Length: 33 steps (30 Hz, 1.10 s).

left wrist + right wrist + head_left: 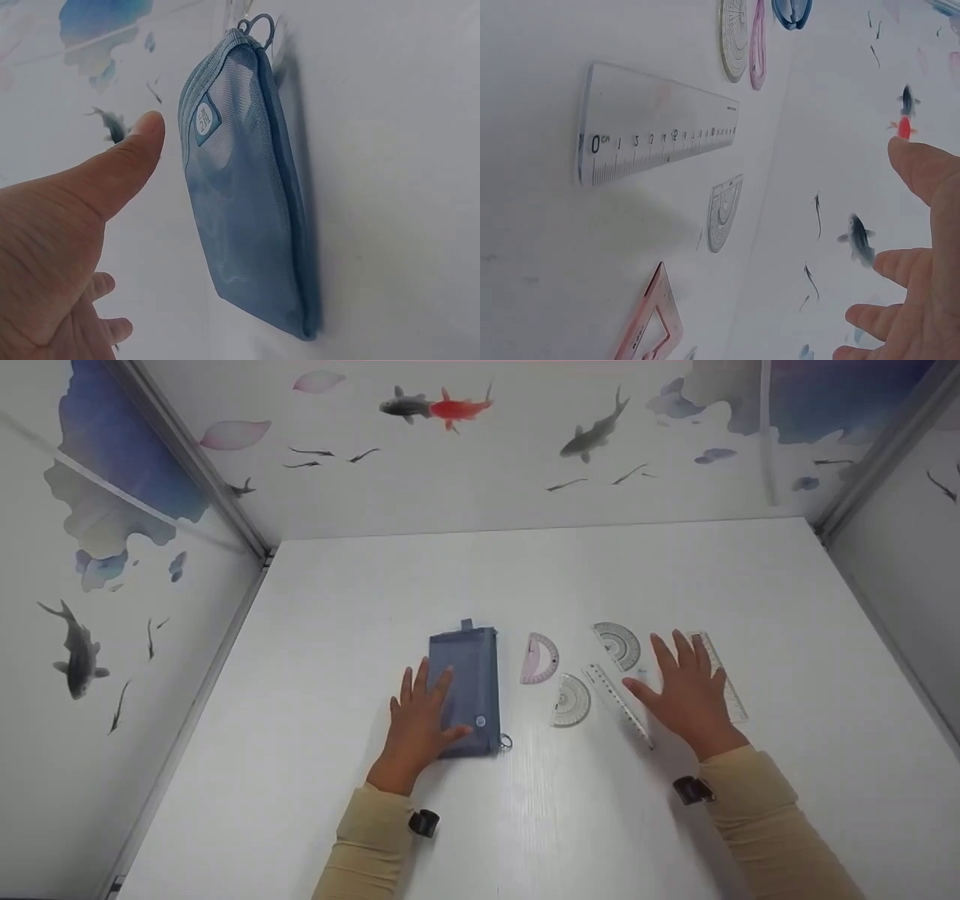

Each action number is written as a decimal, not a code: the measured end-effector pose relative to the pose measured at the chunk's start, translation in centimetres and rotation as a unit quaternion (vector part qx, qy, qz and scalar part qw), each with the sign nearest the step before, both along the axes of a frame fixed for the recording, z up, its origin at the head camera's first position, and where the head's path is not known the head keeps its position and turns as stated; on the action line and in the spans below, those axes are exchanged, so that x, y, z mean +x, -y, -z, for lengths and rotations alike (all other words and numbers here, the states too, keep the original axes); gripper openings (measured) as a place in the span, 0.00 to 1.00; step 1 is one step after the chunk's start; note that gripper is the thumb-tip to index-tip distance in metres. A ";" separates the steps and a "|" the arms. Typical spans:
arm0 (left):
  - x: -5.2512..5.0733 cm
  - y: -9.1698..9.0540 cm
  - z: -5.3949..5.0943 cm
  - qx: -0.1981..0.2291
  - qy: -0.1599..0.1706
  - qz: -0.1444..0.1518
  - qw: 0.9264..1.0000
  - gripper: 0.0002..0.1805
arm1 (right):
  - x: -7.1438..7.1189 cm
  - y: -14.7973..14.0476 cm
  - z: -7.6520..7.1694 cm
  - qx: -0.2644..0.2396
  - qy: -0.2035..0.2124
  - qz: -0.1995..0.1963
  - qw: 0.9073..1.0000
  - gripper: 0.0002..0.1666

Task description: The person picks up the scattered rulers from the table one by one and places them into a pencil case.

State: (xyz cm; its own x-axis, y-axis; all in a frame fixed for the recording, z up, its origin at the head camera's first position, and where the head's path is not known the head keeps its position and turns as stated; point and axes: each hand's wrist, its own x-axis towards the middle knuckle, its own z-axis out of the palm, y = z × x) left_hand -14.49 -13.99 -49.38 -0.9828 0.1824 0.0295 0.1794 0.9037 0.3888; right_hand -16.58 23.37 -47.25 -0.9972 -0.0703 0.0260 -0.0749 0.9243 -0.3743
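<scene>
A blue mesh zip pouch (476, 682) with a round white label and a ring lies on the white table. My left hand (420, 720) hovers over its left edge, fingers spread, a gap showing in the left wrist view. My right hand (690, 697) is held above the table, fingers spread, between a clear ruler (621, 706) and another ruler (731, 694). A pink protractor (529, 676), a clear protractor (577, 701) and a further clear protractor (626, 645) lie between the hands. In the right wrist view a pink set square (646, 322) shows; the right hand hides it from the head view.
White walls with painted fish enclose the table; the back wall (480, 480) and left wall (187, 607) meet at a metal post (195, 450). The white table (480, 577) surrounds the pouch and rulers. A dark wrist camera (424, 823) is strapped at the left cuff.
</scene>
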 end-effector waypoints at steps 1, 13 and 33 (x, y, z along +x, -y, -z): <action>0.0 0.0 0.0 -0.001 0.000 0.001 1.000 0.52 | 0.0 0.2 0.0 -0.002 0.004 -0.001 1.000 0.54; 0.1 -0.4 0.0 -0.015 -0.008 0.016 1.000 0.50 | -0.2 1.5 -0.1 -0.014 0.015 -0.003 1.000 0.52; 0.9 -1.2 0.4 -0.018 -0.009 0.057 0.998 0.48 | -0.1 3.5 0.7 -0.038 -0.001 -0.012 0.999 0.48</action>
